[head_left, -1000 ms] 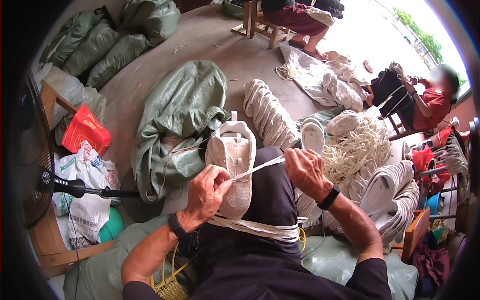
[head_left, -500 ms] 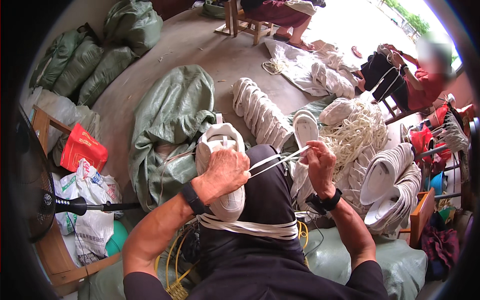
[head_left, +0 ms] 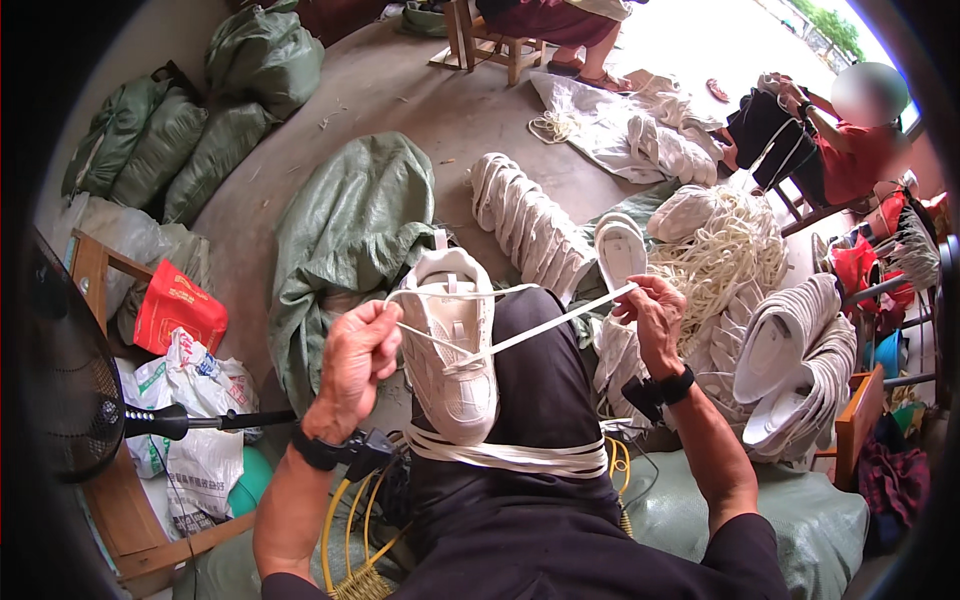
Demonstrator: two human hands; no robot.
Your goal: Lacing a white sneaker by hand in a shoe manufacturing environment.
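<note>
A white sneaker (head_left: 455, 375) rests on my left thigh, toe toward me. Its white shoelace (head_left: 545, 327) runs through the eyelets near the toe and stretches out to both sides. My left hand (head_left: 355, 362), left of the sneaker, pinches one length of the lace. On the right, above my knee, my right hand (head_left: 655, 318) pinches the other length and draws it up and outward. Both lengths look taut near the shoe, and a slack loop crosses above the tongue. More white laces (head_left: 510, 455) lie wrapped around my thigh.
A green woven sack (head_left: 350, 215) stands ahead on the left. Rows of stacked white shoe uppers (head_left: 520, 220) and a heap of loose laces (head_left: 735, 245) lie ahead on the right. A black fan (head_left: 75, 370) is at the left. Co-workers sit farther off.
My left hand has come off the top of the sneaker and moved left with a lace end. My right hand has shifted slightly right, and the lace is now spread wide.
</note>
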